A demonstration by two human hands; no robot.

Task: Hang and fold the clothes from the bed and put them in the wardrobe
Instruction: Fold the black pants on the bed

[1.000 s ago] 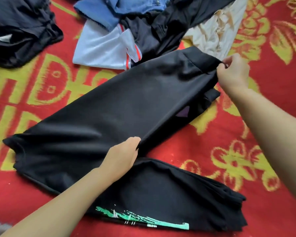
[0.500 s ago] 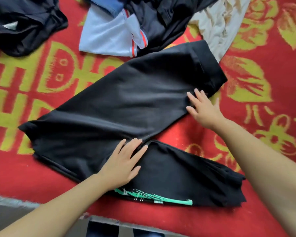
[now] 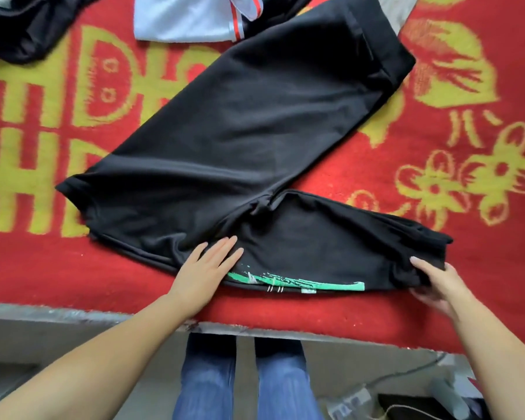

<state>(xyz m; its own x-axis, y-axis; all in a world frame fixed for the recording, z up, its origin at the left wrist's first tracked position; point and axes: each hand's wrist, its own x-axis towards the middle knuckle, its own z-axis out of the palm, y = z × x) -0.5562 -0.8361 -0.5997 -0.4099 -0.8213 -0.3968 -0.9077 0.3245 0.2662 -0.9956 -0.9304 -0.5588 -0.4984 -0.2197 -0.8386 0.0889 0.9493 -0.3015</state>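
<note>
Black garment: trousers [image 3: 240, 137] spread on the red bedcover [image 3: 437, 177], near the bed edge. One leg runs flat to far right, waistband end at top right. Other leg lies along the near edge, bunched, green print [image 3: 297, 281] showing.
Left hand [image 3: 205, 274]: fingers straight, palm flat on the cloth near the crotch seam, beside the print's left end. Holds nothing, just pins.
Right hand [image 3: 437, 283]: fingers and thumb curled round the bunched end of the near leg at right. Cloth gathered in the grip.
Pile: pale blue top [image 3: 188, 19] and dark clothes [image 3: 22, 28] at far edge, top touching or just beside the trousers; not yet folded.
Step (guess): straightening the near leg before laying it over the flat one.
Risk 1: knit looks limp; pulling by a bunched grip likely keeps the wrinkles at the crotch, fold comes out lumpy.
Risk 2: left palm only presses, so a hard tug could drag the whole garment and skew the flat leg.
Risk 3: near leg sits close to the bed edge; loose cloth could slide off toward the floor.
Risk 4: far leg may snag the blue top when moved.
</note>
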